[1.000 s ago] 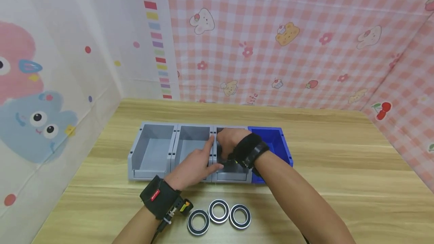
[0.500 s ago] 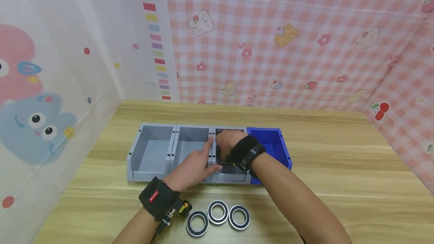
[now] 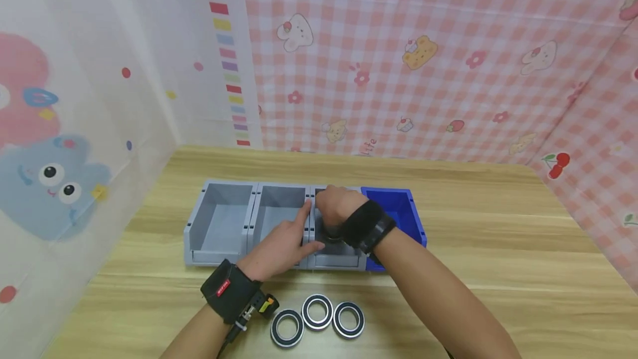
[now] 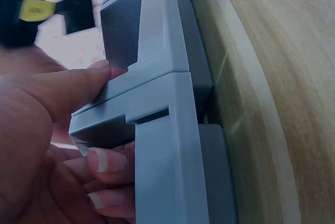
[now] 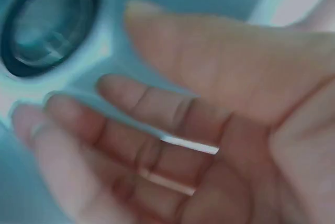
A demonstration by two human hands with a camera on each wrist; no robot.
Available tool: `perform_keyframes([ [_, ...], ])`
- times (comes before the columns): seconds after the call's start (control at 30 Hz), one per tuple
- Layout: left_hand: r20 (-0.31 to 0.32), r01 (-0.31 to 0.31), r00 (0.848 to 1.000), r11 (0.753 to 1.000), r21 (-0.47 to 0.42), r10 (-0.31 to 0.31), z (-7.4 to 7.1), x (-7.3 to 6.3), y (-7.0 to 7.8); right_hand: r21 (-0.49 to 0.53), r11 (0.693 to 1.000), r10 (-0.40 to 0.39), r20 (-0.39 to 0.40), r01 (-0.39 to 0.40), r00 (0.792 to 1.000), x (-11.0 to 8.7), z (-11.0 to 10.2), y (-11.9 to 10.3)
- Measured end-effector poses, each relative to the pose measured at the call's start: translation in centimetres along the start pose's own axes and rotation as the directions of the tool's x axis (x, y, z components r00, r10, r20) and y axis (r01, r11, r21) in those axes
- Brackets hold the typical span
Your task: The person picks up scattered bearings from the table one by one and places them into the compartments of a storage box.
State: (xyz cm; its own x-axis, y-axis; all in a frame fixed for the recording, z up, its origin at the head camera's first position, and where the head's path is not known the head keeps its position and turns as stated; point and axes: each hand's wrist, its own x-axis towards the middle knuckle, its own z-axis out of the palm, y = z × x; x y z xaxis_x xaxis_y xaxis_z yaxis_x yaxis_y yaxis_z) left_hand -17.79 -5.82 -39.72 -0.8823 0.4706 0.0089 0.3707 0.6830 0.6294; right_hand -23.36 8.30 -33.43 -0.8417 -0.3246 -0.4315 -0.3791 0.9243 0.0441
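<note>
My left hand (image 3: 279,245) straddles the divider between the second and third grey bins. In the left wrist view its thumb (image 4: 78,85) lies over the joined walls, while curled fingertips sit inside the second grey bin (image 4: 162,171). The right hand (image 3: 339,205) reaches down into the third grey bin (image 3: 339,261), its fingertips hidden in the head view. In the right wrist view a ball bearing (image 5: 94,4) with a dark seal lies close to the loosely bent fingers (image 5: 141,101); the thumb is apart from them, and nothing shows between.
Three more bearings, left (image 3: 273,335), middle (image 3: 317,326) and right (image 3: 349,334), lie on the wooden table (image 3: 498,248) before the bins. A first grey bin (image 3: 219,256) stands at the left end, a blue bin (image 3: 418,226) at the right end. Patterned cloth (image 3: 374,71) hangs behind.
My right hand has risen slightly and its wrist has turned inside the third bin, so a shiny curved edge shows beneath it. The left hand keeps its place on the divider.
</note>
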Motion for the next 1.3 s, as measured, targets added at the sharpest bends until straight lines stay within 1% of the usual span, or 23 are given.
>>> perform_keyframes([
  [0.1, -0.01, -0.014, 1.0, 1.0, 0.013, 0.014, -0.2, 0.1, 0.0, 0.047, 0.999, -0.006, -0.076, 0.009, 0.997, -1.7, -1.1, 0.6],
  [0.13, -0.009, -0.021, 1.0, 1.0, 0.015, 0.021, -0.2, 0.2, 0.1, 0.071, 0.997, 0.004, -0.107, 0.003, 0.994, -2.4, -1.3, 0.9],
  [0.2, 0.0, -0.031, 1.0, 0.999, 0.012, 0.031, -0.2, 0.4, 0.2, 0.13, 0.991, 0.054, -0.175, -0.031, 0.983, -3.6, -1.2, 1.8],
  [0.27, 0.008, -0.033, 0.999, 0.999, 0.008, 0.033, -0.1, 0.6, 0.4, 0.2, 0.976, 0.133, -0.235, -0.086, 0.963, -4.7, -0.6, 2.9],
  [0.37, 0.009, -0.024, 1.0, 1.0, 0.002, 0.024, 0.1, 0.6, 0.5, 0.301, 0.939, 0.256, -0.3, -0.164, 0.919, -5.5, 1.0, 4.3],
  [0.43, 0.001, -0.023, 1.0, 1.0, 0.004, 0.023, 0.3, 0.6, 0.5, 0.346, 0.92, 0.304, -0.327, -0.186, 0.895, -5.9, 2.1, 5.0],
  [0.5, -0.004, -0.023, 1.0, 1.0, 0.005, 0.023, 0.3, 0.5, 0.5, 0.389, 0.904, 0.323, -0.351, -0.177, 0.879, -6.1, 3.2, 5.2],
  [0.57, -0.005, -0.025, 1.0, 1.0, 0.006, 0.025, 0.4, 0.4, 0.4, 0.406, 0.901, 0.319, -0.376, -0.155, 0.87, -6.3, 4.1, 5.1],
  [0.63, -0.005, -0.027, 1.0, 1.0, 0.007, 0.027, 0.4, 0.3, 0.2, 0.423, 0.894, 0.325, -0.384, -0.148, 0.864, -6.3, 4.9, 4.8],
  [0.67, -0.005, -0.028, 1.0, 1.0, 0.008, 0.028, 0.4, 0.2, 0.1, 0.428, 0.892, 0.329, -0.394, -0.145, 0.858, -6.1, 5.3, 4.7],
  [0.87, -0.014, -0.04, 0.999, 0.999, 0.0, 0.04, 0.7, 0.0, -0.2, 0.424, 0.887, 0.379, -0.441, -0.183, 0.814, -5.2, 7.0, 4.4],
  [0.97, -0.028, -0.047, 0.999, 0.999, -0.006, 0.047, 0.9, -0.1, -0.3, 0.414, 0.892, 0.375, -0.458, -0.18, 0.806, -4.8, 7.4, 4.4],
  [1.07, -0.04, -0.048, 0.998, 0.999, -0.007, 0.048, 1.0, -0.3, -0.4, 0.402, 0.901, 0.359, -0.473, -0.165, 0.805, -4.6, 7.5, 4.6],
  [1.23, -0.029, -0.051, 0.998, 0.998, -0.04, 0.05, 1.1, -0.3, -0.2, 0.407, 0.898, 0.363, -0.475, -0.166, 0.802, -4.5, 7.4, 5.1],
  [1.3, -0.03, -0.061, 0.998, 0.997, -0.052, 0.06, 1.0, -0.3, 0.0, 0.412, 0.895, 0.368, -0.468, -0.171, 0.803, -4.5, 7.2, 5.3],
])
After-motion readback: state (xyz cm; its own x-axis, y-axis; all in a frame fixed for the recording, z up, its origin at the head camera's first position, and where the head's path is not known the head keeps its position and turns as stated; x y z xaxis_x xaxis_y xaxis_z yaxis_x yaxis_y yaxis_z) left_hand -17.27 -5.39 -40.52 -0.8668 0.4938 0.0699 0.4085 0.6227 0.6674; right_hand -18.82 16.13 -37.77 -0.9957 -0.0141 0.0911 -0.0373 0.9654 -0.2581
